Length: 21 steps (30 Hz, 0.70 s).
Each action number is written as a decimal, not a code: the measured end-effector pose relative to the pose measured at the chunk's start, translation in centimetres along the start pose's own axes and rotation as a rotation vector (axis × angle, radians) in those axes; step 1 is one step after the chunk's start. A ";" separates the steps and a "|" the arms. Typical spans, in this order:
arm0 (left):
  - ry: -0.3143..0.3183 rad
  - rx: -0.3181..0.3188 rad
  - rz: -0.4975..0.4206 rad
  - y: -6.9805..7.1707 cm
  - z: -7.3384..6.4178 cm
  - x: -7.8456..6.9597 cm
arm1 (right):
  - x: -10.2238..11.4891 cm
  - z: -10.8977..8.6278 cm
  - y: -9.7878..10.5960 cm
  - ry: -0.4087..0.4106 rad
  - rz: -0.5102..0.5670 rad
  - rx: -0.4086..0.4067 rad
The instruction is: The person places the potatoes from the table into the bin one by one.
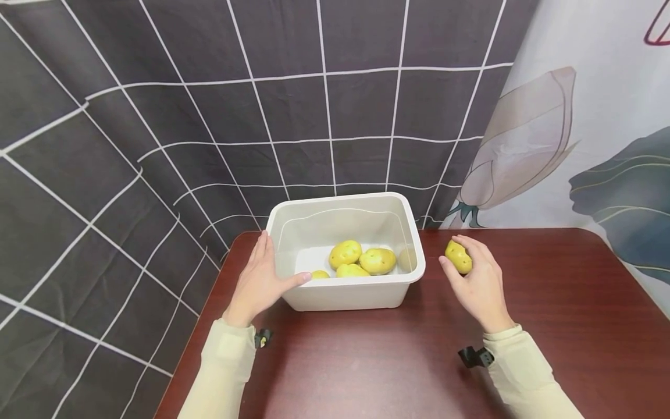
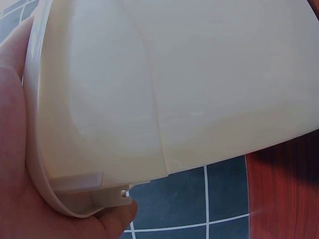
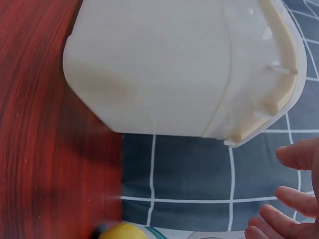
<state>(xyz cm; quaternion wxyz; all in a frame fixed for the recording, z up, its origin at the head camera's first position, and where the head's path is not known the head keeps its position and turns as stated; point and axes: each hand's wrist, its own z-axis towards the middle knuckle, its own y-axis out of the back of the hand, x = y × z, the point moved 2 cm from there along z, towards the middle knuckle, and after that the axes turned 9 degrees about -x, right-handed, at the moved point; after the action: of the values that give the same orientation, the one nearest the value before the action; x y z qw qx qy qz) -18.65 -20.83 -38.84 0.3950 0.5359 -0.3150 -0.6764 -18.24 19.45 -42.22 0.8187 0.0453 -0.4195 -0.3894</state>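
Observation:
A white plastic tub (image 1: 340,294) with several yellow potatoes (image 1: 378,261) inside stands on the table. My left hand (image 1: 260,279) holds its near left corner. The thumb lies over the front rim (image 2: 33,99), and a fingertip (image 2: 119,218) curls under the lip at the side. To the tub's right, my right hand (image 1: 480,280) hovers around a single potato (image 1: 459,256), thumb on one side and fingers on the other. In the right wrist view, the spread fingers (image 3: 294,199) stay apart from that potato (image 3: 122,231), which shows low at the frame's edge.
The reddish-brown wooden table (image 1: 345,361) runs beneath everything. A dark curtain with white grid lines (image 1: 293,110) hangs behind and at the left. A pale curtain with a floral print (image 1: 544,134) hangs at the back right. A black wrist camera (image 1: 475,357) sits at the right cuff.

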 end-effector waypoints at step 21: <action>-0.002 -0.007 0.005 -0.1 0.1 0.1 | -2.0 0.3 -0.4 -0.058 -0.077 0.029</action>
<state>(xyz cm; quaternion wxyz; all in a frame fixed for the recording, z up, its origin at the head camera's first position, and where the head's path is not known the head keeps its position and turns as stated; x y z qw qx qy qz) -18.74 -20.84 -38.98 0.3983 0.5329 -0.3144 -0.6772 -19.33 20.60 -43.49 0.7900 0.0619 -0.4467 -0.4155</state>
